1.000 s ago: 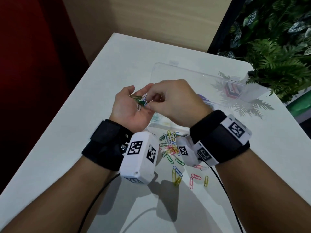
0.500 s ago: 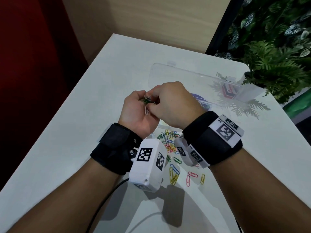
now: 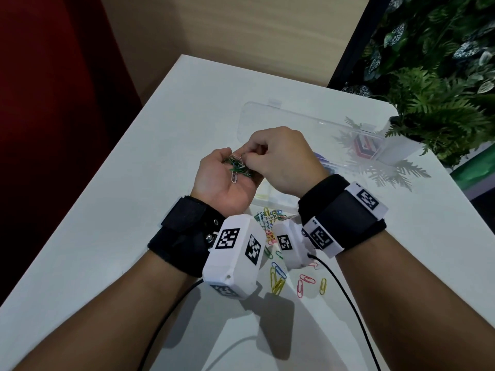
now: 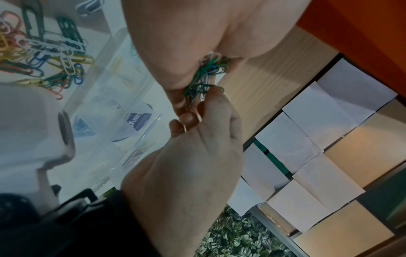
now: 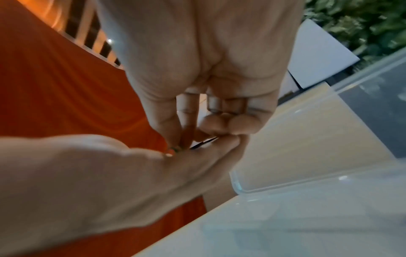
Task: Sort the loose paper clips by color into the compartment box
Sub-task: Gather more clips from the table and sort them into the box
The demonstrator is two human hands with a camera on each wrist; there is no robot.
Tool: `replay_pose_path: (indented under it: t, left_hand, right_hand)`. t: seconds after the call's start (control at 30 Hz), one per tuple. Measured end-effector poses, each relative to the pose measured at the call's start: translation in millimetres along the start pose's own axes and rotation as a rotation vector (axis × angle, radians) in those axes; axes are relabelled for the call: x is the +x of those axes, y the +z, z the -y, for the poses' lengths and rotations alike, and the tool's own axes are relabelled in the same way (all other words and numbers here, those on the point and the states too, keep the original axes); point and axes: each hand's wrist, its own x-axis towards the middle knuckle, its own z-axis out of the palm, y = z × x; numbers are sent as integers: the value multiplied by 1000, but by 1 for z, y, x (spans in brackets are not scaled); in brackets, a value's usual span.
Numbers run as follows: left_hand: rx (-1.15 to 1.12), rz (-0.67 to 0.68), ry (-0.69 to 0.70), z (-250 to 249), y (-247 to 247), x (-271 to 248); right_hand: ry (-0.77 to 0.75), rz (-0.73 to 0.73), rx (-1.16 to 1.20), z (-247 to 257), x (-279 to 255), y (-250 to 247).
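My left hand (image 3: 223,180) is palm up and cupped over the table, holding a small bunch of green, white and blue paper clips (image 3: 237,168). The fingertips of my right hand (image 3: 250,156) reach into that palm and pinch at the bunch. In the left wrist view the same bunch of clips (image 4: 204,78) sits pressed between the two hands. The right wrist view shows my right fingers (image 5: 186,128) pinched on a thin clip (image 5: 203,143) against the left hand (image 5: 110,173). A loose pile of mixed-color clips (image 3: 269,223) lies on the table below my wrists. The clear compartment box (image 3: 270,203) is mostly hidden behind my hands.
The box's clear lid (image 3: 294,124) lies open toward the back. Scattered yellow, blue and pink clips (image 3: 278,279) lie near the front. A potted fern (image 3: 434,124) stands at the right rear corner. A black cable (image 3: 345,295) runs from my right wrist. The table edge (image 3: 112,167) drops off at left.
My left fingers have uncurled a little, so the bunch of clips shows more in the palm. My right fingertips stay pinched at it. Both hands have held nearly the same place.
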Motion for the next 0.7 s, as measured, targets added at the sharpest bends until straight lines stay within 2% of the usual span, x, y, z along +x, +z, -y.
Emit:
replay_pose_path:
  t: [0.1, 0.2, 0.27, 0.37, 0.6, 0.7]
  left_hand:
    - [38, 0, 5, -1, -1, 1]
    - [37, -15, 19, -6, -3, 0]
    - [47, -54, 40, -10, -7, 0]
    - [81, -96, 90, -19, -14, -2]
    - [99, -108, 151, -36, -23, -7]
    - [113, -105, 135, -34, -22, -7]
  right_hand:
    - [26, -36, 117, -3, 2, 1]
    - [97, -92, 455, -4, 6, -5]
    - [144, -134, 571, -7, 10, -9]
    - [202, -162, 476, -18, 18, -5]
    - [259, -9, 63, -35, 30, 28]
    - [220, -90, 66, -32, 28, 25]
